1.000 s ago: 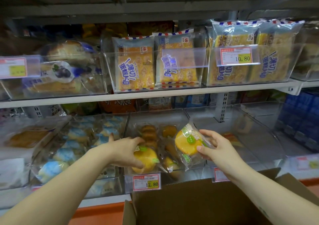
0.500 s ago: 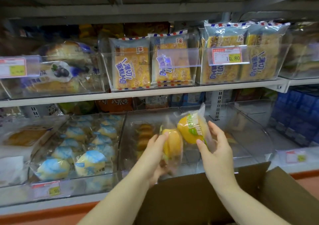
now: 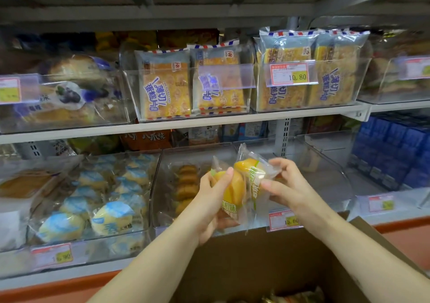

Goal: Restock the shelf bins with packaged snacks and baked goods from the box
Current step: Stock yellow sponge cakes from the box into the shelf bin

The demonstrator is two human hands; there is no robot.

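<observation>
Head cam is showing both hands meeting right in front of the middle clear bin [image 3: 197, 153]. The left hand [image 3: 209, 202] is gripping 1 yellow cake packet [image 3: 232, 193] on edge. The right hand [image 3: 288, 186] is pinching a 2nd packet [image 3: 252, 172] by its wrapper, and the 2 are touching. I'm guessing they're being stood upright to slot in beside the brown pastries [image 3: 186, 186] just beyond the left hand. The cardboard box [image 3: 256, 267] is sitting open below both wrists.

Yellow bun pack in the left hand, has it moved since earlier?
Yes. The left hand lifted the yellow bun pack up and rightward out of the middle bin, against the other pack in the right hand.
</observation>
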